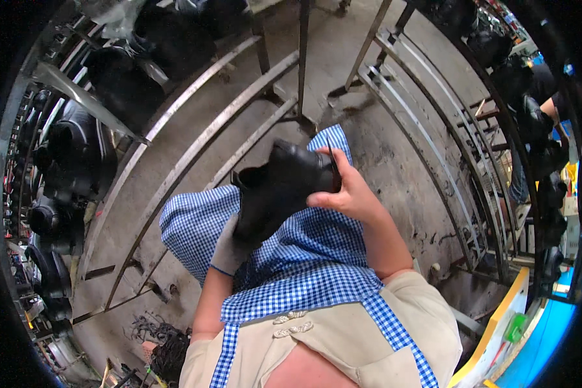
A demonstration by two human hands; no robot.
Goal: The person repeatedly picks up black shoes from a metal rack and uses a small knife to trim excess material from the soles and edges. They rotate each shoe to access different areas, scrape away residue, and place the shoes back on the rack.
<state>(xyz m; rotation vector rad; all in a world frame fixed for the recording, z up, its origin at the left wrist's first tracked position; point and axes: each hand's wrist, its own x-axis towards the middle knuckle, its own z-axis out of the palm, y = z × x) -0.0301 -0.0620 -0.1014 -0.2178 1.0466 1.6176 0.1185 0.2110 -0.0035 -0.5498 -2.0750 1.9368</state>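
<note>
A black leather shoe [278,187] is held over my lap, above a blue-and-white checked apron [304,258]. My left hand [229,249], in a grey glove, grips the shoe from below at its heel end. My right hand [346,191], bare, is closed on the toe end of the shoe, and a thin dark tool or thread sticks up by its fingers; I cannot tell which.
Curved metal racks [194,149] with black shoes [77,149] stand on the left and top. Another metal rack [433,149] with dark shoes stands on the right, where another person's arm [549,107] shows. The concrete floor [343,58] lies ahead. A yellow-edged board [498,323] sits lower right.
</note>
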